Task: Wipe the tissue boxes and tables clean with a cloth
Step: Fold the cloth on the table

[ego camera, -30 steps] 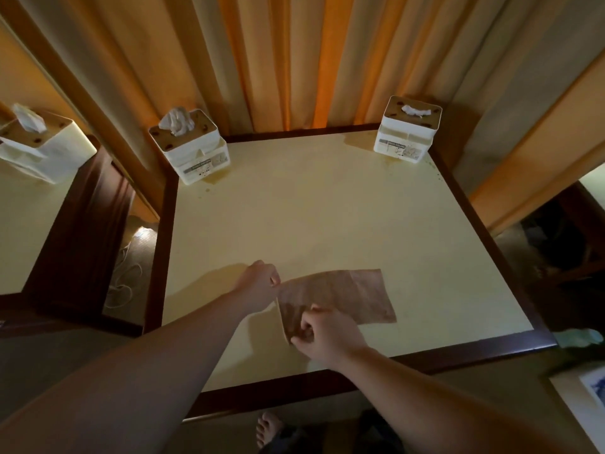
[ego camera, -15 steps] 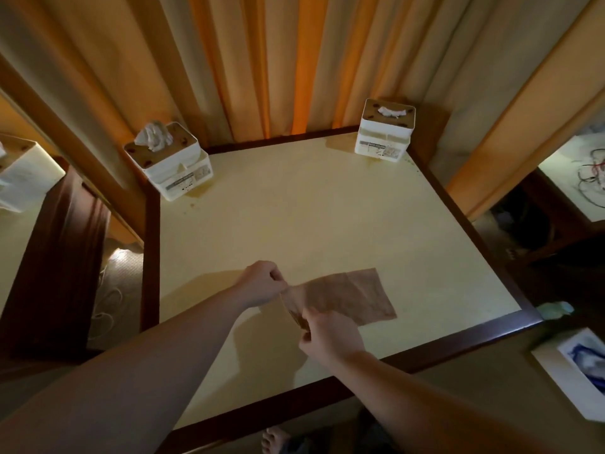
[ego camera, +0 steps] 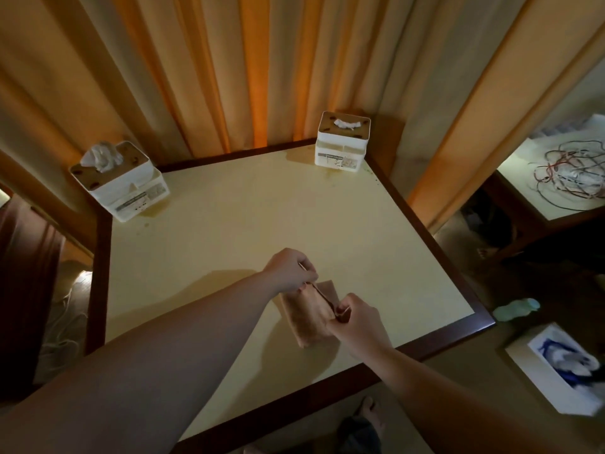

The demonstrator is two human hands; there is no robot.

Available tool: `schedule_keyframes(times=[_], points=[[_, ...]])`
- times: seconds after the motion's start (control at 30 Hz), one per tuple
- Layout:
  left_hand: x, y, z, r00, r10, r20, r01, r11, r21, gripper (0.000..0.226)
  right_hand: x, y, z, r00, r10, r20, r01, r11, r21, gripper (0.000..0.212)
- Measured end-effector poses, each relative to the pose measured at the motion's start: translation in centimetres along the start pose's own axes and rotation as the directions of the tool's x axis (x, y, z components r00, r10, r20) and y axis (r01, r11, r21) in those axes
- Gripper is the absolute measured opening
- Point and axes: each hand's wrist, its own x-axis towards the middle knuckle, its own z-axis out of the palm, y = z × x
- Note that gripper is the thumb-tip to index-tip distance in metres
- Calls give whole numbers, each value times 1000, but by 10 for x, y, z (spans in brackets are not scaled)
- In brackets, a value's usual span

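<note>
Cloth [ego camera: 309, 317] now folded over into a narrower pad near the table [ego camera: 229, 231] front edge — a second ago it lay flat and spread wide. Left hand [ego camera: 289, 268] pinches its far corner, right hand [ego camera: 355, 319] pinches the near corner. Likely prep for wiping; not started. Both tissue boxes [ego camera: 342, 139] sit untouched at the table's far corners — view has swung right.
</note>
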Motion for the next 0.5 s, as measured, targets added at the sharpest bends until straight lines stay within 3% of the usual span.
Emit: schedule_keyframes(times=[0.1,0.2,0.37,0.5], points=[[12,7,18,999,-38,33,37,998,41,10,13,16,-8,995,91,39,-89,995,-54,19],[16,3,27,994,-22,112,16,999,52,20,26,23,-15,996,77,36,-66,968,-240,30],[0,-28,20,988,19,-152,11,982,189,8,55,22,-18,987,-141,79,160,917,-366,30],[-16,-53,15,978,-125,-168,167,951,262,40,80,7,-9,930,-317,186,365,852,-376,27]])
